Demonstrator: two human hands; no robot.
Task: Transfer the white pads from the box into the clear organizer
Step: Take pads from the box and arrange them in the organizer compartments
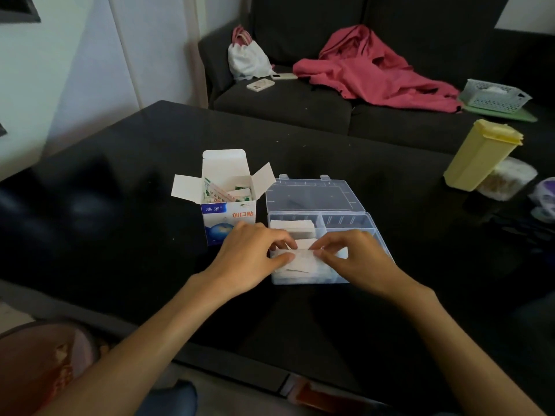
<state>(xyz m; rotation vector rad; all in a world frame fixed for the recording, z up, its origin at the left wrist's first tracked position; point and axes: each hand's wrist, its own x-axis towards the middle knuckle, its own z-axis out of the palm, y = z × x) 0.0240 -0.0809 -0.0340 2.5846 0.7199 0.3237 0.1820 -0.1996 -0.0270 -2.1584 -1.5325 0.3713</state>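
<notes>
A clear organizer (354, 219) lies open on the black table, lid tilted back. A stack of white pads (292, 228) fills its far left compartment. Over the near compartment, my left hand (249, 259) and my right hand (351, 259) pinch the two ends of another stack of white pads (301, 259). To the left stands the open white-and-blue box (228, 205), flaps up, with several wrapped strips inside.
A yellow lidded container (480, 154) and a clear tub (507, 180) stand at the table's right. Behind, a dark sofa holds a pink cloth (375, 70), a white bag (247, 57), two phones and a mesh basket (494, 96).
</notes>
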